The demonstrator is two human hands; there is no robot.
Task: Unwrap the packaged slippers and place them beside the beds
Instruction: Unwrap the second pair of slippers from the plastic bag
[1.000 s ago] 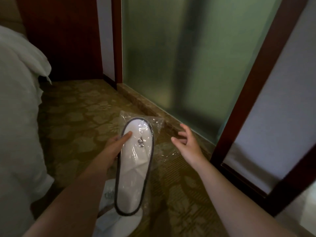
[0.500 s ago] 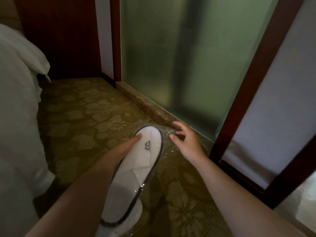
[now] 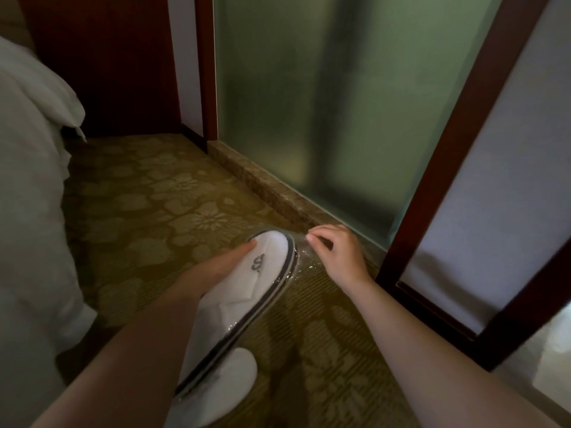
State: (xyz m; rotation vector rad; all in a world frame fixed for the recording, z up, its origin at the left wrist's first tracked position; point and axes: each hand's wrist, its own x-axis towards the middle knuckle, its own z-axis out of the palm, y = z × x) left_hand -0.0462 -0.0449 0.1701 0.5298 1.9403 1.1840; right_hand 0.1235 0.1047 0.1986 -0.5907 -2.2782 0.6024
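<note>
Two bare hands meet above the carpet, in the narrow passage between the bed and the glass wall. The left hand [image 3: 216, 270] holds the packaged slippers [image 3: 244, 307] from their left side: its thumb lies flat on the white upper, close to the toe, and the other fingers go underneath, where I cannot see them. The package is in the air over the patterned carpet [image 3: 148, 211], with the toe pointing away from the person and a little to the right, and the heel low beside the left forearm. It is white, with a dark trim along the edge and a small dark logo on the upper. The clear plastic wrap [image 3: 304, 257] covers it and sticks out loosely past the toe. The right hand [image 3: 340, 257] is just beside the toe; its fingers are curled, and the thumb and forefinger pinch this loose plastic. Under the heel of the package another white slipper [image 3: 230, 387] shows, low down by the carpet; whether it lies free there I cannot tell. The bed [image 3: 27, 196] with white covers stands on the left, near the hands. On the right a frosted glass panel [image 3: 340, 103] rises from a stone sill [image 3: 262, 186], and a dark wooden frame [image 3: 448, 168] runs beside it.
</note>
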